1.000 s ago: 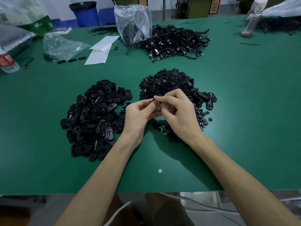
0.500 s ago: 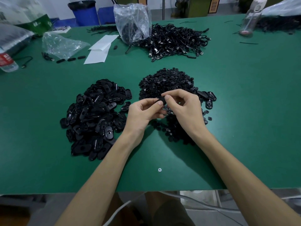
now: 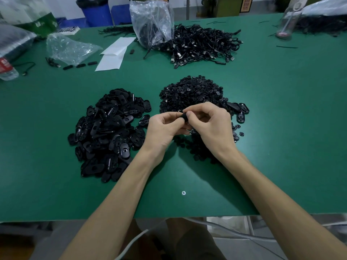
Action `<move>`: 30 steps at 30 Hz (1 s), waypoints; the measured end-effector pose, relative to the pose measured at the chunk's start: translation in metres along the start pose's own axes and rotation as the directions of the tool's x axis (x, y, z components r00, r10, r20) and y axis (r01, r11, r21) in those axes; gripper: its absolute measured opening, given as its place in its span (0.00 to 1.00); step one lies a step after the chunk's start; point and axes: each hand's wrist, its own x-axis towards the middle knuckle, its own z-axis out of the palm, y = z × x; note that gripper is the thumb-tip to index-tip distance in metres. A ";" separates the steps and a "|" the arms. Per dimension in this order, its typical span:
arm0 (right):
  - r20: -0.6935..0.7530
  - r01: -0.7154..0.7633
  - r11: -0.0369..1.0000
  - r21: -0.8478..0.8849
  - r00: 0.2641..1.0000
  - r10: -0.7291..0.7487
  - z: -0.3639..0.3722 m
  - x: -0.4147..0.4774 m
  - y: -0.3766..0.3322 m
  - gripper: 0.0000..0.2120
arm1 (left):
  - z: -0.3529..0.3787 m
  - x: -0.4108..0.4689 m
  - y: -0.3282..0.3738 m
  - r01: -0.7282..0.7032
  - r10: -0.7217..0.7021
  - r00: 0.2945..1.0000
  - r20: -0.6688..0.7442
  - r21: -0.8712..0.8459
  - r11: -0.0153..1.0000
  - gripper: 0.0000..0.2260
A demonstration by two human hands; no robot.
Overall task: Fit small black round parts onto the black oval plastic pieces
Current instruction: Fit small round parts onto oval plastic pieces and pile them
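Head camera looks down on a green table (image 3: 281,113) where both bare forearms reach in from the near edge and the hands meet at the middle. The left hand (image 3: 161,128) has its fingers curled, thumb and fingertips pinching a black piece (image 3: 185,117). The right hand (image 3: 212,126) is curled as well, its fingertips pinching the same black piece from the other side, so the two hands touch around it. Most of the piece is hidden by the fingers, and I cannot tell whether a round part sits in it.

Just left of the hands lies a heap of oval pieces (image 3: 110,132). Behind and under the hands is a heap of round parts (image 3: 191,92), with a few loose ovals (image 3: 241,112) at its right edge.

Farther back on the table are a pile of cables (image 3: 202,44), a clear bag (image 3: 152,21) standing beside it, a crumpled bag (image 3: 69,48), white paper (image 3: 114,53) and a water bottle (image 3: 7,70) at the left edge. A screw head (image 3: 183,193) shows in the table near the front.
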 end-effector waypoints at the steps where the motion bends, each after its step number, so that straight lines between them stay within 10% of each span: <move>1: -0.002 0.009 1.000 -0.011 1.000 -0.009 0.000 0.000 0.000 0.06 | 0.000 -0.001 0.000 -0.003 0.003 1.000 0.004 0.004 1.000 0.05; 22: -0.017 -0.024 1.000 0.009 1.000 0.024 -0.003 0.002 0.002 0.04 | 0.000 -0.004 0.001 -0.025 0.025 1.000 0.010 -0.013 1.000 0.07; 30: -0.196 -0.059 0.997 -0.043 0.979 0.049 -0.015 0.016 0.012 0.04 | 0.002 -0.006 0.001 -0.227 0.287 0.950 -0.122 0.360 0.905 0.07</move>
